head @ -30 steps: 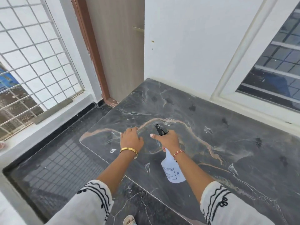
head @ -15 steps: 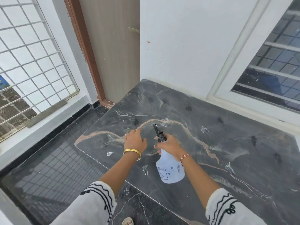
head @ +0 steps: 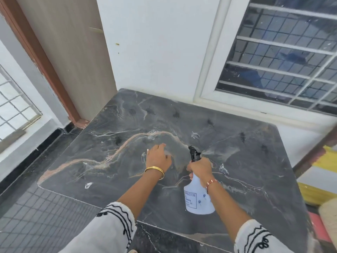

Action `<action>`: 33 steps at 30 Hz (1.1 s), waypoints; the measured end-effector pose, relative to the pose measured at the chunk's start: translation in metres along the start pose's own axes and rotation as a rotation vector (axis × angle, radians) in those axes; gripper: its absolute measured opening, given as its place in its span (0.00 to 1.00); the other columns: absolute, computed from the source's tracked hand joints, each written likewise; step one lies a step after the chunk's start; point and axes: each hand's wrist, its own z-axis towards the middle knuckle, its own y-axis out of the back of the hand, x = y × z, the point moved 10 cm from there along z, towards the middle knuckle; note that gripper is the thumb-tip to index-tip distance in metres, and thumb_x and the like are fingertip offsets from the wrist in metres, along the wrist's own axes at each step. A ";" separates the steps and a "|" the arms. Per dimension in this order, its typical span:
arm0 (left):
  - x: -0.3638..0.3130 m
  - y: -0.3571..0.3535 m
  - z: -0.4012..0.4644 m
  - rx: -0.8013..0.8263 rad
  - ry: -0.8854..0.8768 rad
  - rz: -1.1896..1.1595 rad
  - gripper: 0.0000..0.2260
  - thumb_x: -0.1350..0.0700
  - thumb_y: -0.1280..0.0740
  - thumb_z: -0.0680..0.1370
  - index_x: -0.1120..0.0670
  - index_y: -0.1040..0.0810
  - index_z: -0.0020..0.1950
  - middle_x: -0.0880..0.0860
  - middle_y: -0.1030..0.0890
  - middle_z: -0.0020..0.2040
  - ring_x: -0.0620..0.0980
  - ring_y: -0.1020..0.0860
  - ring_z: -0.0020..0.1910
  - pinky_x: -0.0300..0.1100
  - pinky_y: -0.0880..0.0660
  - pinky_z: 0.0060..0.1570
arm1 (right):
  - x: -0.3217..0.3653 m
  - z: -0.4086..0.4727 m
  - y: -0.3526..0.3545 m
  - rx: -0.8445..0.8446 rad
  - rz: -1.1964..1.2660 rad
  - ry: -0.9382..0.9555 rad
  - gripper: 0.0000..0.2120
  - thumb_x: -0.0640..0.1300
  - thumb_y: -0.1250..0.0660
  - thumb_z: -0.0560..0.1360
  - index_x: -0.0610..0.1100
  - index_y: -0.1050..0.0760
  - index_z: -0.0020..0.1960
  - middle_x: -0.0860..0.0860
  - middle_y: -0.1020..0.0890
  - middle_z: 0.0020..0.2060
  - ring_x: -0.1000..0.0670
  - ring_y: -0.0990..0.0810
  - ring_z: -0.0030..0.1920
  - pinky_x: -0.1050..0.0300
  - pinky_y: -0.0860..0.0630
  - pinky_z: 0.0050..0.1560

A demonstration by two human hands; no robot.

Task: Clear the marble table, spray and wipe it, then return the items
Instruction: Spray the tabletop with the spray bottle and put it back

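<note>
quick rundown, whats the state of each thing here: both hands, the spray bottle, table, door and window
spray bottle: held off the table, nozzle aimed right, mist coming out
right hand: grips the bottle neck
left hand: open, fingers flat on the marble
marble table: cleared of items, dusty-looking smears
door: closed
window: appears shut, grille across it

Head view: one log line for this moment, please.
step: spraying | right hand: grips bottle, mist to the right | left hand: flat on table | cloth: none seen
</note>
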 end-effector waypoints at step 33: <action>-0.188 -0.152 -0.035 0.275 -0.317 0.003 0.19 0.53 0.41 0.78 0.56 0.32 0.68 0.58 0.28 0.66 0.57 0.31 0.67 0.53 0.44 0.72 | -0.091 -0.014 0.212 -0.409 0.466 -0.097 0.09 0.40 0.29 0.72 0.39 0.28 0.39 0.45 0.24 0.32 0.49 0.32 0.21 0.61 0.32 0.22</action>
